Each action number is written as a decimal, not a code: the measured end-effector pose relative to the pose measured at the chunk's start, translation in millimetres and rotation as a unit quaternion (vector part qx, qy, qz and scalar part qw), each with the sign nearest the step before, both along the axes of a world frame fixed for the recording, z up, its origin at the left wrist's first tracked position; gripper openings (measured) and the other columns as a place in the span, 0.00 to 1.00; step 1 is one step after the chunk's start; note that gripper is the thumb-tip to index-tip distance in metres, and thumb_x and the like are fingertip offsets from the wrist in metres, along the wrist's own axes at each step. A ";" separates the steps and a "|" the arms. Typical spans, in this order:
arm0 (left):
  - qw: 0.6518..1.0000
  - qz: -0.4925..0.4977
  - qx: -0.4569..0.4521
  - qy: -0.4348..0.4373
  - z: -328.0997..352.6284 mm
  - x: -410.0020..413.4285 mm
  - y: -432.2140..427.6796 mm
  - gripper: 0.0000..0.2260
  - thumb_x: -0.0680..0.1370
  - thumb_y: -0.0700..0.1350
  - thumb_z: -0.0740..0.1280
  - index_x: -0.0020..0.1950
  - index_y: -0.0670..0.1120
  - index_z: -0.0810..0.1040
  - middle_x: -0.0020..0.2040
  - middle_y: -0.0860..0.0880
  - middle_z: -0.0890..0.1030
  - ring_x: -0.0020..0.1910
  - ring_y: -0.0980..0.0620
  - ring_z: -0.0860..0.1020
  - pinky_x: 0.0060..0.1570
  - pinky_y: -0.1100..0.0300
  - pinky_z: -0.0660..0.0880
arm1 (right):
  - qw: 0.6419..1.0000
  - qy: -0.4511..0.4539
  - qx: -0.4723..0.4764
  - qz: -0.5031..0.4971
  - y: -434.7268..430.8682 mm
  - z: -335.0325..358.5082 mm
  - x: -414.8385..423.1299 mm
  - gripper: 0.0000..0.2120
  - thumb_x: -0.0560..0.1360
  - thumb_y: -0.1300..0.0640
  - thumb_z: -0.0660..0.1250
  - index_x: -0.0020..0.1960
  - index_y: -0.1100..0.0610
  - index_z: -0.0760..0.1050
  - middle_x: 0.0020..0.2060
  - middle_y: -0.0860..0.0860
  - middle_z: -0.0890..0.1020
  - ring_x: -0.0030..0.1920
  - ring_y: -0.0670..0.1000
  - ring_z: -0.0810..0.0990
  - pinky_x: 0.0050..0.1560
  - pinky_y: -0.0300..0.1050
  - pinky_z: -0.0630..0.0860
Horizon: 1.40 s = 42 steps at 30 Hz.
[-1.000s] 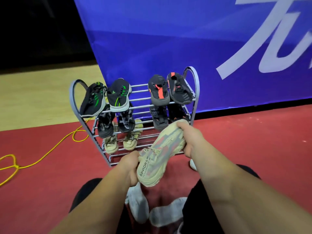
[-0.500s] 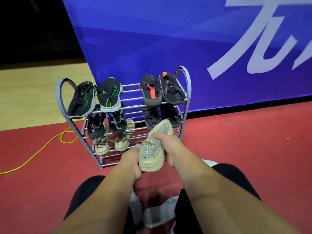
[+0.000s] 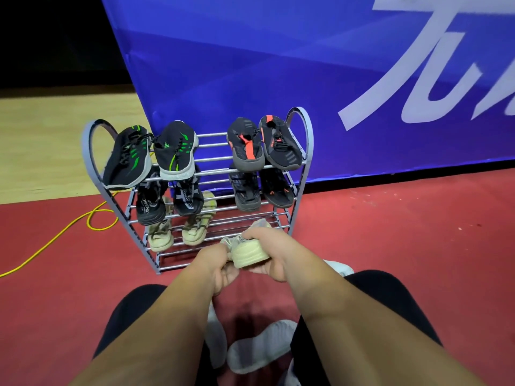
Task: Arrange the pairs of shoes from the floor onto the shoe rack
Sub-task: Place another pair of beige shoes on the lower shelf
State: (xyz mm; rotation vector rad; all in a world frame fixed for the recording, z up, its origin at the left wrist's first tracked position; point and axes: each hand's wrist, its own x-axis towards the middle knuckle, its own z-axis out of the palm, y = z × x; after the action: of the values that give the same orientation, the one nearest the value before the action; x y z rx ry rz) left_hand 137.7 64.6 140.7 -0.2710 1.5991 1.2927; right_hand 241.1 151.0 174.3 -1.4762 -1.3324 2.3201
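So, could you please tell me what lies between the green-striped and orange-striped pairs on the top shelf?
Nothing: the head view shows only bare top-shelf rails between the green-striped pair and the orange-striped pair.

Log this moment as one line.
step: placing shoe | left hand: grips shoe | right hand: grips shoe | shoe: at rack bottom shelf, right side | rack: five pairs shelved

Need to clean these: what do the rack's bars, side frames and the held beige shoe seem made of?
Rack bars: likely metal tube, glossy silver with highlights. Side frames: matte grey, plastic or painted metal, can't tell. Beige shoe: knit-looking fabric upper, matte ridged cream sole, probably rubber or foam.
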 end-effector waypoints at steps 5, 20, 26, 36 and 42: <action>0.999 -0.027 -0.024 0.026 -10.9 2.1 16.4 0.10 0.84 0.43 0.58 0.55 0.42 0.78 0.36 0.46 0.82 0.31 0.54 0.78 0.25 0.65 0.76 | 0.990 0.064 -0.069 -0.109 15.2 -41.3 17.1 0.18 0.77 0.60 0.70 0.65 0.64 0.78 0.53 0.63 0.86 0.45 0.59 0.86 0.44 0.53 0.85; 0.994 -0.083 -0.068 0.035 -76.4 -23.3 95.4 0.09 0.84 0.40 0.61 0.62 0.38 0.76 0.42 0.42 0.84 0.35 0.52 0.82 0.25 0.64 0.78 | 0.978 0.049 -0.058 -0.192 109.2 -91.3 31.2 0.18 0.73 0.63 0.67 0.62 0.63 0.80 0.58 0.63 0.84 0.50 0.59 0.87 0.45 0.54 0.85; 1.000 -0.016 -0.021 -0.012 -107.3 -31.6 114.1 0.09 0.85 0.39 0.60 0.65 0.41 0.74 0.47 0.43 0.83 0.42 0.50 0.83 0.36 0.59 0.80 | 0.976 0.070 -0.096 -0.181 112.2 -93.7 17.7 0.20 0.73 0.63 0.63 0.64 0.64 0.79 0.56 0.61 0.86 0.49 0.59 0.85 0.55 0.58 0.84; 0.992 0.058 0.091 -0.072 -152.2 -50.5 149.7 0.11 0.85 0.39 0.61 0.65 0.44 0.78 0.53 0.43 0.86 0.48 0.48 0.85 0.42 0.58 0.84 | 0.951 0.112 -0.145 -0.249 128.4 -137.0 -1.3 0.18 0.77 0.63 0.61 0.64 0.63 0.79 0.51 0.59 0.85 0.46 0.58 0.85 0.46 0.49 0.83; 0.990 0.071 0.038 -0.112 -193.9 -49.4 158.8 0.14 0.83 0.37 0.63 0.69 0.34 0.73 0.52 0.41 0.81 0.43 0.48 0.82 0.40 0.59 0.83 | 0.934 0.139 -0.172 -0.280 135.3 -173.4 -7.3 0.20 0.76 0.64 0.59 0.66 0.64 0.78 0.58 0.62 0.85 0.52 0.60 0.84 0.54 0.52 0.83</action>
State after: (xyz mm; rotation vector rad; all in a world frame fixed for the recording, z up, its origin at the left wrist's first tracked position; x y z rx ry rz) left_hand 88.2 223.4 -53.2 -0.4726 1.3575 1.3767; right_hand 233.8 286.2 0.9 -1.3056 -0.3737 2.3075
